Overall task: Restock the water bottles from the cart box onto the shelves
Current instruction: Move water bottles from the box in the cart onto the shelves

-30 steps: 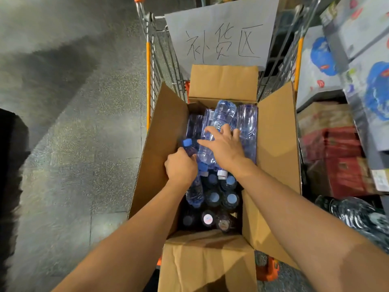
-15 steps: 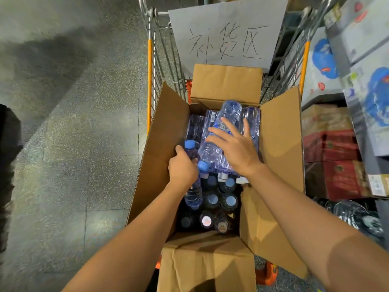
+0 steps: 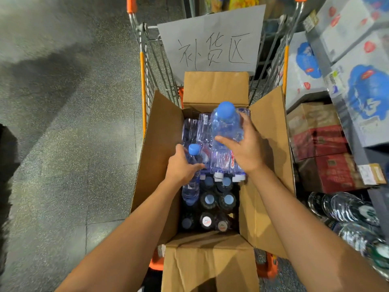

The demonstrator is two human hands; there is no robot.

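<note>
Two bottles are coming up at once now: the right hand (image 3: 246,148), which half a second ago lay flat over the bottles lying on their sides, has tipped one upright, and that raised bottle (image 3: 226,123) now stands cap-up above the pile, well clear of the rest. Right grip: thumb across the front, fingers curled round the far side, wrapped firmly on the body. Over on the other side, the left hand (image 3: 181,169) is where it was, its grip curled round the neck of a smaller bottle (image 3: 192,180) that leans against the left wall of the box, blue cap showing just above the knuckles, base down among the standing bottles.

That reads as the pick nearly made: one bottle free, the second held but not yet lifted out, and neither is anywhere near a shelf yet.

Everything sits in an open cardboard box (image 3: 162,131), flaps splayed, riding in a wire shopping cart (image 3: 143,81) with orange trim. More bottles lie stacked at the far end, others stand caps-up at the near end. A handwritten paper sign (image 3: 212,39) leans at the cart's far end. Speckled grey floor (image 3: 63,144) to the left; to the right, shelves (image 3: 341,114) with printed cartons, red boxes low down, and shrink-wrapped bottles near the floor
</note>
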